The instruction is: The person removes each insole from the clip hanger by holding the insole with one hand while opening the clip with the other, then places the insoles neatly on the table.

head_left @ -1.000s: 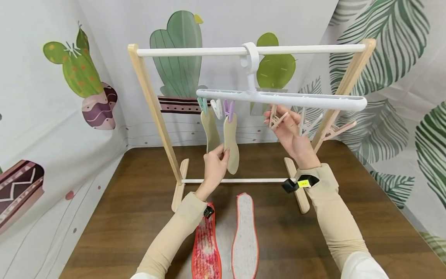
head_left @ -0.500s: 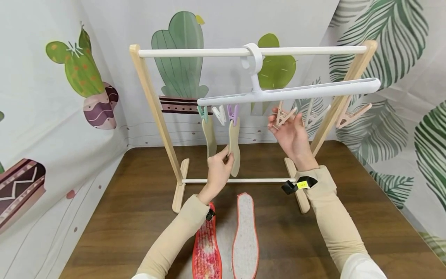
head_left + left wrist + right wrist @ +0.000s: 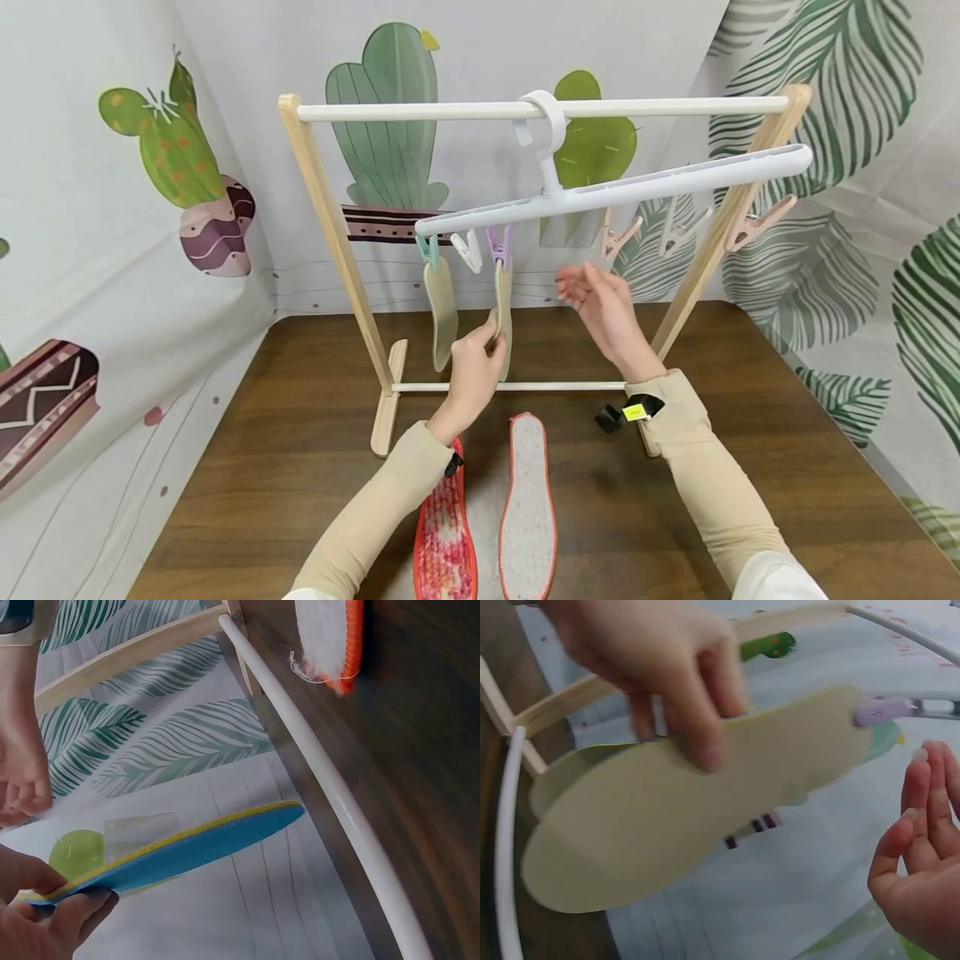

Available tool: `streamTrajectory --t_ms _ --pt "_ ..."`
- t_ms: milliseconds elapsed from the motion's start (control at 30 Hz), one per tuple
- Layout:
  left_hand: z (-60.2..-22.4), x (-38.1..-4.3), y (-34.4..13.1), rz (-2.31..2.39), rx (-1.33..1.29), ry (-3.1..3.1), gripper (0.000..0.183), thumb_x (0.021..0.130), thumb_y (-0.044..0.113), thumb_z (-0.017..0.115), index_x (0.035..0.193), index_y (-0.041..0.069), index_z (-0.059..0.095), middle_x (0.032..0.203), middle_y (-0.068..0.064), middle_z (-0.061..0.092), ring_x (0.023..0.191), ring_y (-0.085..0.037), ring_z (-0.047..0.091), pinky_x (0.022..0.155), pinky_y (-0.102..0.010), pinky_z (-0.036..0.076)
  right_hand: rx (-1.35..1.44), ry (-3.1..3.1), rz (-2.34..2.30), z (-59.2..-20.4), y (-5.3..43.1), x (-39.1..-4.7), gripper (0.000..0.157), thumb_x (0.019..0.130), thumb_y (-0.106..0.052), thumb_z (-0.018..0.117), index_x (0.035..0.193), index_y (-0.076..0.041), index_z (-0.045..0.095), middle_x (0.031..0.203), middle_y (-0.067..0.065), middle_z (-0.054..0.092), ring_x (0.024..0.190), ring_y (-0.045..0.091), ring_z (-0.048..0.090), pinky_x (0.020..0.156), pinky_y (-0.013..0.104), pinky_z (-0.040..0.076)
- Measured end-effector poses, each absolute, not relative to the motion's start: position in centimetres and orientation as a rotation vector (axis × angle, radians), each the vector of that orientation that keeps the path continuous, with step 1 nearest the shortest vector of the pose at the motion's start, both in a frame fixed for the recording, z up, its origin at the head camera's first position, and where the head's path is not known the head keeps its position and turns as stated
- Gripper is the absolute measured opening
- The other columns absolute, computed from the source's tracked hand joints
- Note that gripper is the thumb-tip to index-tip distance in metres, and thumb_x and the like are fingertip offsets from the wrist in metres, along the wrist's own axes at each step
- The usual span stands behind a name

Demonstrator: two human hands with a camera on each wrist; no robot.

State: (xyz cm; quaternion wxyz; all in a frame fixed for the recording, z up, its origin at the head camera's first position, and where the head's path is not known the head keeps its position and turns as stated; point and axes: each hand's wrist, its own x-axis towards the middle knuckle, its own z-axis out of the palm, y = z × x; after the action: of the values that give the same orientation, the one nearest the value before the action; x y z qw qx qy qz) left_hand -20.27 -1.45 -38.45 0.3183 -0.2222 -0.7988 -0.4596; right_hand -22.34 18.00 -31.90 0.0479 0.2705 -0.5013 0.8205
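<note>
My left hand [image 3: 474, 367] pinches the edge of a beige insole [image 3: 505, 287] that hangs from a purple clothespin [image 3: 500, 243]. In the left wrist view this insole [image 3: 202, 851] shows a blue side and a yellow edge. To its left, a second beige insole [image 3: 442, 321] hangs from a green clothespin [image 3: 429, 251]. A white clothespin [image 3: 468, 252] dangles between them. My right hand [image 3: 603, 312] is in the air to the right, fingers loosely bent, holding nothing. Above it, the white clip hanger [image 3: 630, 190] tilts, its left end lower.
A wooden rack with a white top rod [image 3: 420, 111] carries the hanger. Pink clothespins [image 3: 617, 240] and a pale one [image 3: 681, 235] hang on its right half. A red-patterned insole [image 3: 446, 542] and a grey, red-edged insole [image 3: 528, 508] lie on the table [image 3: 247, 467].
My right hand has left the pink clothespin and moved down and slightly left. The hanger's right end has risen and its left end dipped. My left hand keeps its pinch on the insole.
</note>
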Motion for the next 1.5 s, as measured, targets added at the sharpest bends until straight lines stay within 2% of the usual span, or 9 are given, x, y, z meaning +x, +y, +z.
streamTrajectory --t_ms 233,400,500,667,833,967,1067,1267,1500 --pt "-38.4 -20.2 -1.1 -1.087 -0.626 -2.095 0.016 0.085 -0.001 0.054 0.094 -0.001 0.066 0.08 -0.012 0.065 0.056 -0.009 0.047 0.046 -0.014 0.035 0.636 -2.124 1.936 -33.1 15.5 -21.1 0.03 0.09 -0.02 0.058 0.115 -0.004 0.061 0.105 0.006 0.065 0.095 0.014 0.06 0.081 0.021 0.047" --pt "-38.3 -20.0 -0.8 -1.005 -0.655 -2.113 0.026 0.087 0.002 0.052 0.113 -0.004 0.058 0.069 -0.007 0.056 0.054 -0.009 0.043 0.048 -0.016 0.033 0.63 -2.264 1.636 -32.3 13.6 -18.8 0.046 0.084 -0.012 0.065 0.126 -0.001 0.05 0.123 0.019 0.054 0.11 0.029 0.055 0.088 0.036 0.047" --pt "-38.3 -19.9 -0.6 -0.976 -0.669 -2.128 0.021 0.087 0.001 0.053 0.107 -0.004 0.058 0.068 -0.006 0.055 0.055 -0.01 0.044 0.05 -0.016 0.034 0.585 -2.301 1.513 -31.9 12.8 -17.7 0.052 0.082 -0.013 0.067 0.128 -0.002 0.046 0.129 0.017 0.051 0.115 0.033 0.053 0.091 0.044 0.046" --pt "-38.5 -19.4 -0.5 -0.957 -0.695 -2.173 0.011 0.084 0.001 0.059 0.094 0.001 0.061 0.076 -0.007 0.059 0.059 -0.012 0.051 0.052 -0.019 0.041 0.553 -2.365 1.501 -32.1 12.1 -17.1 0.049 0.086 -0.016 0.062 0.129 -0.001 0.042 0.13 0.018 0.05 0.119 0.031 0.052 0.094 0.044 0.046" --pt "-38.4 -19.2 -1.1 -0.879 -0.757 -2.252 0.038 0.081 0.013 0.066 0.116 0.004 0.058 0.104 -0.011 0.061 0.085 -0.019 0.06 0.068 -0.028 0.051 0.518 -2.376 1.553 -33.0 12.2 -17.5 0.046 0.089 -0.019 0.058 0.129 -0.003 0.043 0.127 0.02 0.054 0.116 0.031 0.054 0.092 0.043 0.047" --pt "-38.3 -19.4 -2.0 -0.981 -0.887 -2.327 0.05 0.08 0.012 0.061 0.129 0.01 0.051 0.13 -0.011 0.046 0.117 -0.023 0.045 0.089 -0.037 0.046 0.508 -2.387 1.526 -34.4 12.8 -18.4 0.047 0.089 -0.028 0.059 0.13 -0.01 0.044 0.125 0.014 0.057 0.109 0.025 0.06 0.089 0.038 0.05" --pt "-38.1 -19.5 -2.5 -1.14 -0.976 -2.328 0.055 0.078 0.004 0.055 0.133 0.012 0.048 0.14 -0.01 0.035 0.128 -0.023 0.034 0.093 -0.04 0.041 0.536 -2.365 1.502 -35.0 13.1 -18.9 0.048 0.089 -0.033 0.057 0.13 -0.013 0.045 0.125 0.011 0.058 0.108 0.021 0.061 0.087 0.035 0.051" --pt "-36.8 -19.7 -2.2 -1.377 -0.823 -2.094 0.037 0.089 0.004 0.046 0.124 0.006 0.056 0.128 -0.009 0.053 0.099 -0.019 0.059 0.073 -0.023 0.05 0.581 -2.338 1.423 -35.6 13.4 -18.9 0.043 0.092 -0.031 0.053 0.129 -0.012 0.048 0.12 0.013 0.061 0.1 0.021 0.065 0.08 0.032 0.054" --pt "-33.3 -19.5 -1.9 -1.597 -0.698 -1.949 0.035 0.095 0.011 0.046 0.127 -0.001 0.05 0.129 -0.016 0.053 0.119 -0.024 0.052 0.095 -0.026 0.045 0.605 -2.328 1.445 -35.7 13.3 -18.7 0.037 0.09 -0.011 0.053 0.126 -0.004 0.051 0.109 0.019 0.065 0.092 0.031 0.066 0.077 0.035 0.054"
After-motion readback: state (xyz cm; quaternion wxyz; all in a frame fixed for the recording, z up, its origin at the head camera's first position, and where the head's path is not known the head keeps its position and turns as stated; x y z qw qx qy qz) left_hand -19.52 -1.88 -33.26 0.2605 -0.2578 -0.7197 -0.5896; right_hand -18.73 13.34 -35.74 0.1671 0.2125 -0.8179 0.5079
